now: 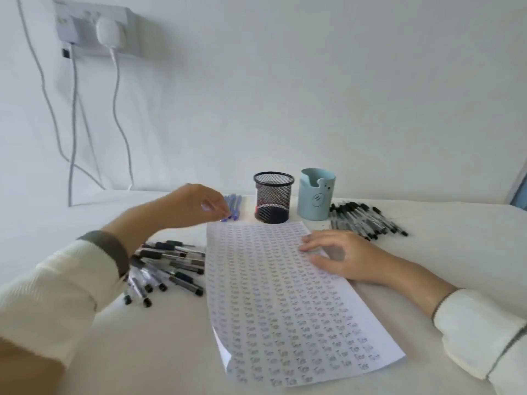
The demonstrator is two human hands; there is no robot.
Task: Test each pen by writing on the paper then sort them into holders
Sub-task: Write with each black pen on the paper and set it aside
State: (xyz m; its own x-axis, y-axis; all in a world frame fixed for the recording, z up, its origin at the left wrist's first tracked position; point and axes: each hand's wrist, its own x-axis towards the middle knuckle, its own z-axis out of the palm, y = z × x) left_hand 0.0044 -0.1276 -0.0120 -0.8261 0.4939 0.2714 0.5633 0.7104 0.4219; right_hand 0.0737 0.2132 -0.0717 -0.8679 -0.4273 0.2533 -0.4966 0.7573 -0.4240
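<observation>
The left hand [199, 206] was stretched forward, fingers curled over the blue pens [234, 208] at its fingertips; whether one was pinched could not be told. The paper [285, 309] was pinned under the right hand [336, 252], fingers laid flat, probably to steady it for writing. A mesh holder [273, 198] and a blue holder [315, 195] were set beyond the hands.

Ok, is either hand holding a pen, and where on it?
Cannot tell: fingers of the left hand reach the near ends of the blue pens, but a pinch isn't clear. The right hand lies flat on the paper, holding nothing.
</observation>
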